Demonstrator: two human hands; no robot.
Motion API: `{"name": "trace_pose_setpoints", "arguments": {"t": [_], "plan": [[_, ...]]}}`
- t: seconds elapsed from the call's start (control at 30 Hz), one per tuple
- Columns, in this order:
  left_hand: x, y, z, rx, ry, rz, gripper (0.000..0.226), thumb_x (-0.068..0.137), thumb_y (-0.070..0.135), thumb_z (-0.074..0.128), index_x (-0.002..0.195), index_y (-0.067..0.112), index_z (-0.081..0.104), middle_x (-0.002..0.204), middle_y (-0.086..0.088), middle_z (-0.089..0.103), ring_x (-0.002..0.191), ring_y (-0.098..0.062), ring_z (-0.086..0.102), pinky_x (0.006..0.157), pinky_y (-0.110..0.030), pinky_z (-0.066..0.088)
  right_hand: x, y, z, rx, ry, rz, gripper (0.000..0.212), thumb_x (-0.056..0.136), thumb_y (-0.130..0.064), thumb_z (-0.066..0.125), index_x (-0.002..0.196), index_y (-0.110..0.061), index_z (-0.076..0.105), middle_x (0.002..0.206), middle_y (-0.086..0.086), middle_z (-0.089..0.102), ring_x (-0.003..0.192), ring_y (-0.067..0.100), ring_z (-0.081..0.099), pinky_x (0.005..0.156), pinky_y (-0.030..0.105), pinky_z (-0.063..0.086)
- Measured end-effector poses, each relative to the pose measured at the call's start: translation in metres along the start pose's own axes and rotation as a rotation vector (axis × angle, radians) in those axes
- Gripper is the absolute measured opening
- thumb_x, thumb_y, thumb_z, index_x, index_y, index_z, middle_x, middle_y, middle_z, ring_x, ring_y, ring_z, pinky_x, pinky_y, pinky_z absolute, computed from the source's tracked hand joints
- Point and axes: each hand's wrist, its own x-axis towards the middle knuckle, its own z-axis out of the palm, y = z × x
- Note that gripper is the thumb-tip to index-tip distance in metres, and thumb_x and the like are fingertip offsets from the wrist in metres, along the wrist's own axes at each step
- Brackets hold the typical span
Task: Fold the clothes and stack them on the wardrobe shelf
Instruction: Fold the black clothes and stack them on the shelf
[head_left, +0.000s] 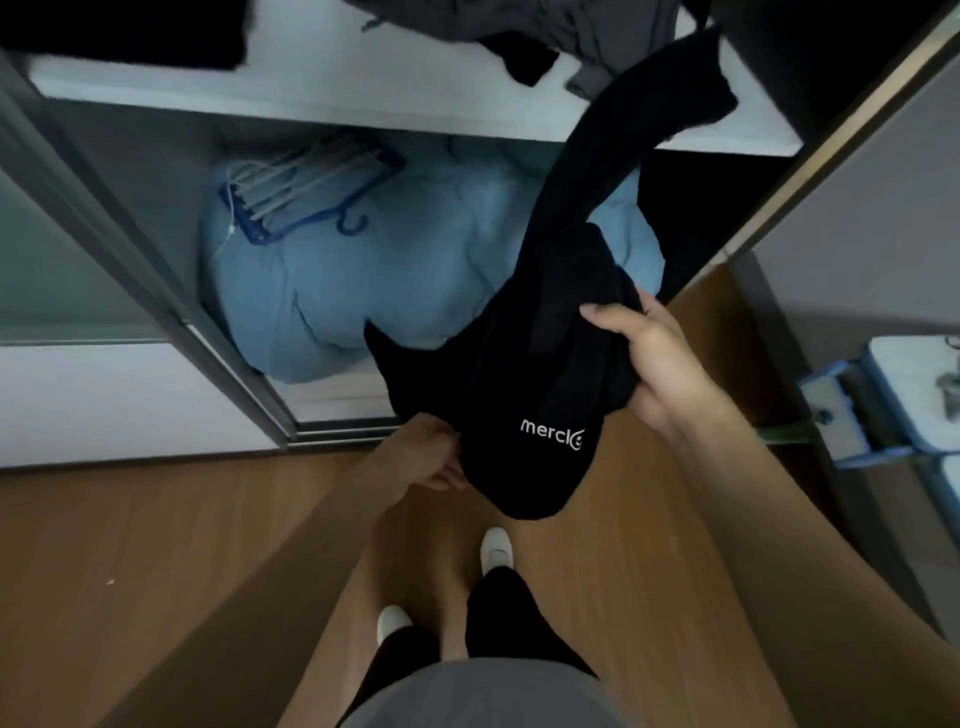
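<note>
Black garment (524, 374) with white lettering hangs in front of the open wardrobe, above the wooden floor (156, 545). Right hand (654, 358) is closed on its bunched upper fold, thumb on top. Left hand (428, 457) pinches the lower left edge. One end trails up onto the white shelf (260, 98), beside grey clothes (519, 26).

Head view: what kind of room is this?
Most likely a bedroom at home, at an open sliding-door wardrobe: a white shelf with loose clothes, a light blue duvet with hangers stuffed below, and wood-look flooring underfoot.
</note>
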Motion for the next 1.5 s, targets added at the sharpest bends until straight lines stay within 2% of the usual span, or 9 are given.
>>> {"name": "trace_pose_setpoints", "arguments": {"t": [0.17,0.33,0.53,0.7,0.87,1.03,1.23,1.4,1.5], "plan": [[-0.023,0.009,0.0,0.062,0.11,0.32,0.008,0.087,0.028,0.073,0.093,0.032,0.073,0.088,0.014,0.075,0.084,-0.003,0.071,0.079,-0.028,0.056,-0.024,-0.02,0.0,0.0,-0.121,-0.115,0.037,0.078,0.005,0.06,0.11,-0.011,0.069,0.103,0.014,0.072,0.1,0.031,0.069,0.086,0.04,0.057],[-0.068,0.07,-0.005,-0.038,0.014,0.772,0.071,0.078,0.036,0.078,0.14,0.035,0.044,0.144,0.017,0.05,0.135,0.003,0.043,0.11,-0.023,0.038,-0.036,-0.036,0.008,0.005,-0.262,-0.189,0.033,0.076,0.009,0.056,0.102,-0.01,0.067,0.094,0.014,0.068,0.092,0.031,0.067,0.086,0.044,0.056],[-0.081,0.11,0.023,0.131,-0.206,0.75,0.088,0.08,0.028,0.079,0.153,0.022,0.03,0.149,0.008,0.047,0.136,-0.002,0.045,0.116,-0.032,0.036,-0.048,-0.058,-0.001,0.093,-0.355,-0.243,0.037,0.075,0.012,0.052,0.109,-0.002,0.055,0.098,0.019,0.059,0.093,0.035,0.059,0.089,0.049,0.049],[-0.077,0.101,0.038,-0.114,-0.364,0.606,0.104,0.052,0.06,0.089,0.139,0.017,0.049,0.122,0.007,0.07,0.117,-0.012,0.063,0.094,-0.023,0.051,-0.053,-0.057,-0.02,0.14,-0.338,-0.19,0.045,0.066,0.015,0.051,0.105,-0.005,0.06,0.098,0.018,0.06,0.1,0.039,0.054,0.093,0.05,0.044],[-0.071,0.091,0.032,-0.275,-0.498,0.606,0.059,0.061,0.064,0.081,0.113,0.036,0.075,0.117,0.012,0.072,0.113,-0.005,0.065,0.09,-0.02,0.052,-0.052,-0.05,-0.035,-0.071,-0.266,-0.097,0.058,0.054,0.012,0.054,0.079,-0.033,0.082,0.078,-0.003,0.076,0.078,0.013,0.073,0.071,0.026,0.059],[-0.066,0.091,0.039,-0.233,-0.465,0.584,0.068,0.054,0.045,0.094,0.11,0.016,0.069,0.098,0.005,0.073,0.098,-0.01,0.067,0.096,-0.026,0.048,-0.047,-0.043,-0.04,-0.116,-0.261,-0.073,0.058,0.053,0.009,0.053,0.07,-0.039,0.08,0.073,-0.008,0.076,0.074,0.005,0.074,0.061,0.02,0.056],[-0.073,0.095,0.037,-0.24,-0.517,0.622,0.027,0.072,0.033,0.085,0.096,0.024,0.077,0.089,0.011,0.073,0.086,-0.003,0.068,0.081,-0.018,0.052,-0.04,-0.041,-0.042,-0.127,-0.376,-0.107,0.055,0.06,0.009,0.051,0.072,-0.036,0.081,0.069,-0.008,0.074,0.07,0.005,0.072,0.066,0.022,0.058],[-0.069,0.093,0.034,0.011,-0.172,0.5,0.041,0.077,0.018,0.082,0.115,0.007,0.068,0.105,-0.005,0.075,0.101,-0.017,0.07,0.088,-0.024,0.055,-0.03,-0.037,-0.046,-0.123,-0.335,-0.104,0.037,0.062,0.01,0.056,0.08,-0.017,0.075,0.077,0.005,0.067,0.078,0.021,0.067,0.072,0.033,0.054],[-0.068,0.09,0.034,-0.01,0.092,0.499,0.003,0.089,0.008,0.067,0.091,0.006,0.068,0.081,-0.005,0.071,0.076,-0.017,0.069,0.071,-0.027,0.054,-0.028,-0.035,-0.051,-0.141,-0.278,-0.109,0.037,0.067,0.011,0.06,0.091,-0.013,0.072,0.087,0.012,0.067,0.085,0.027,0.067,0.077,0.039,0.056]]}}
